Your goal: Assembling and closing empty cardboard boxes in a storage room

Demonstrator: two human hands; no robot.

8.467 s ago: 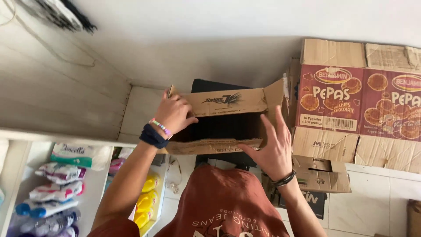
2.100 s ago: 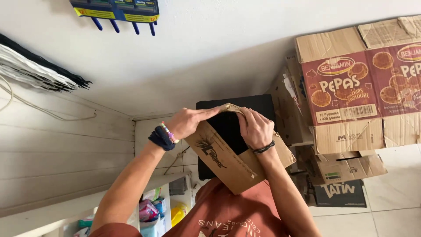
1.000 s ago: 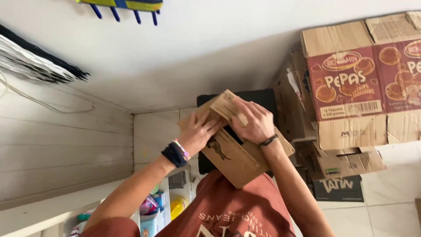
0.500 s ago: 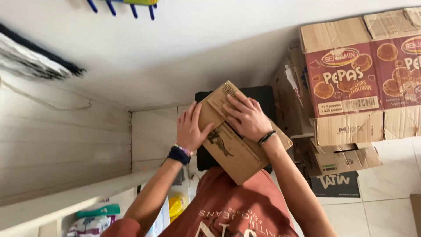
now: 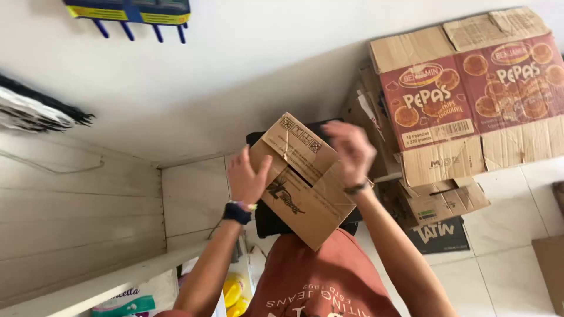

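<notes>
Two hands are seen: the left hand [image 5: 247, 179] and the right hand [image 5: 351, 151]. One brown box [image 5: 302, 179] is held between them. One dark wristband [image 5: 237, 212] is worn on the left wrist, and one dark bracelet [image 5: 356, 188] on the right. Two printed cartons [image 5: 470, 97] are stacked by the wall, and two plain cartons [image 5: 449, 199] are counted below them. One black box [image 5: 437, 235] is seen on the floor. One blue pack [image 5: 129, 9] is hung on the wall. One shelf [image 5: 100, 282] is seen at lower left.

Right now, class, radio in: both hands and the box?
Left hand flat against cardboard box. Right hand blurred at its top edge. Stacked cartons close beside.
</notes>
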